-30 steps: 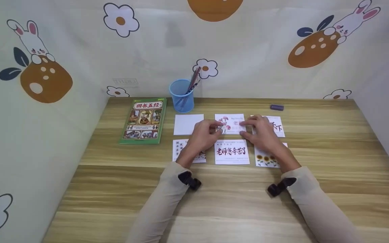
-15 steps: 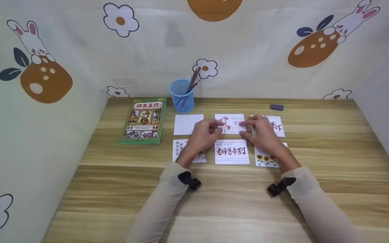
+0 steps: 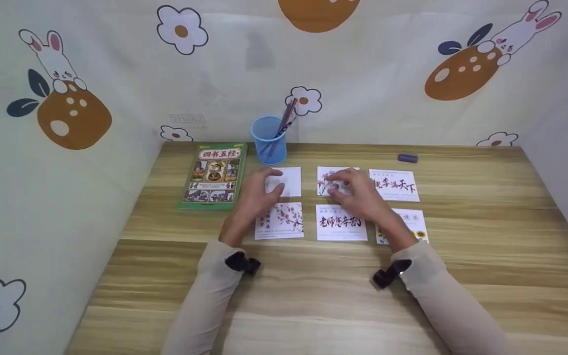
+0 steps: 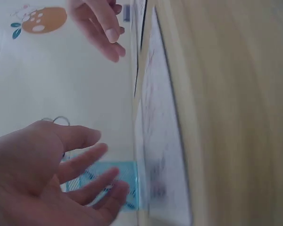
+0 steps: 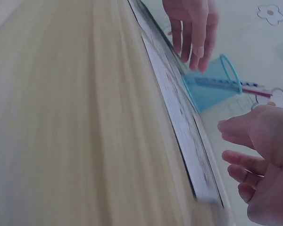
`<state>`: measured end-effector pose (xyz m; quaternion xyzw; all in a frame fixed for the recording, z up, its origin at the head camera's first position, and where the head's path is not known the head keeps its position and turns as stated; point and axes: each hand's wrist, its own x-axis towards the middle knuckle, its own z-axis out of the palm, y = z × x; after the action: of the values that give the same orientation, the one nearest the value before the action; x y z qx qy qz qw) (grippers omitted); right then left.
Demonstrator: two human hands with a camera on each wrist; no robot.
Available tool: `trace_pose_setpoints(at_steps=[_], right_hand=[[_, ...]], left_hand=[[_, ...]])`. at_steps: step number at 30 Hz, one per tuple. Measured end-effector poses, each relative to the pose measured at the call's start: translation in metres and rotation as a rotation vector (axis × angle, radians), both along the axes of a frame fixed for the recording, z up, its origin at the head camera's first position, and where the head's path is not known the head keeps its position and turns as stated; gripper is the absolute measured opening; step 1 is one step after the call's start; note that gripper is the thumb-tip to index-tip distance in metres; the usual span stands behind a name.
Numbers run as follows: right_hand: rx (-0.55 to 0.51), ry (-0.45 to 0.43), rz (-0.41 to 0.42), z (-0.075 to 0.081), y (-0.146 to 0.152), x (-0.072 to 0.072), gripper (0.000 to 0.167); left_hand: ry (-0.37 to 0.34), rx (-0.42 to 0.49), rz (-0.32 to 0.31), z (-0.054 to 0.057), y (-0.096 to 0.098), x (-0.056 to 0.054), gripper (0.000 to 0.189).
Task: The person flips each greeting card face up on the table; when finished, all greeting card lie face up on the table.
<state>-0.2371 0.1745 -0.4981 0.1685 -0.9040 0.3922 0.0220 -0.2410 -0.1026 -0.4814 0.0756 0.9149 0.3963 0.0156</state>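
Observation:
My left hand [image 3: 257, 195] hovers over the left part of a blank white card [image 3: 292, 181] in the back row, thumb and fingers apart with nothing between them. Over the card with red flowers [image 3: 323, 186], my right hand [image 3: 363, 198] is likewise spread and covers much of that card. Both wrist views show a gap between the fingers and the cards. A calligraphy card [image 3: 395, 186] lies to the right of the right hand. The front row has a blossom-branch card [image 3: 284, 221], a red-lettered card [image 3: 340, 224] and a sunflower card [image 3: 412, 226], partly under my right wrist.
A green picture-covered book [image 3: 213, 177] lies left of the cards. Behind them stands a blue mesh pen cup [image 3: 270, 143] with several pencils. A small dark purple cylinder [image 3: 407, 158] lies at the back right. A patterned cloth wall [image 3: 363, 64] closes off the table's back.
My left hand has moved left, from the red-flower card to the blank card. My right hand has shifted slightly left, uncovering the calligraphy card. The cards keep their places; the head view has shifted slightly.

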Motion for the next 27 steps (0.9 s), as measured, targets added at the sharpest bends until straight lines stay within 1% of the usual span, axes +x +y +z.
trace_pose_setpoints(at_steps=[1,5,9,11,15,17,19,23,25,27], right_hand=[[0.005,0.009,0.020,0.001,-0.007,-0.001,0.033],[0.032,-0.025,0.078,0.005,-0.033,-0.008,0.037],[0.099,-0.062,0.104,0.010,-0.049,-0.022,0.045],[0.147,-0.085,0.119,0.012,-0.054,-0.032,0.051],[0.254,-0.159,0.150,0.015,-0.058,-0.047,0.069],[0.294,-0.189,0.156,0.016,-0.061,-0.051,0.076],[0.319,-0.195,0.158,0.018,-0.064,-0.054,0.078],[0.309,-0.188,0.164,0.019,-0.070,-0.055,0.082],[0.278,-0.188,0.158,0.018,-0.073,-0.054,0.085],[0.220,-0.179,0.144,0.015,-0.076,-0.052,0.086]], left_hand=[[-0.015,-0.009,0.006,0.001,-0.004,0.000,0.041],[-0.092,-0.049,0.020,0.002,-0.012,-0.002,0.053],[-0.169,-0.087,0.017,0.001,-0.009,-0.004,0.059],[-0.188,-0.097,0.016,0.000,-0.007,-0.004,0.060],[-0.184,-0.093,0.017,-0.002,-0.006,-0.004,0.060],[-0.164,-0.093,0.007,-0.003,-0.007,-0.004,0.059],[-0.143,-0.094,-0.007,-0.004,-0.009,-0.003,0.059],[-0.111,-0.090,-0.028,-0.003,-0.014,-0.001,0.058],[-0.112,-0.089,-0.030,-0.002,-0.015,0.000,0.057],[-0.123,-0.093,-0.028,-0.001,-0.016,0.000,0.054]])
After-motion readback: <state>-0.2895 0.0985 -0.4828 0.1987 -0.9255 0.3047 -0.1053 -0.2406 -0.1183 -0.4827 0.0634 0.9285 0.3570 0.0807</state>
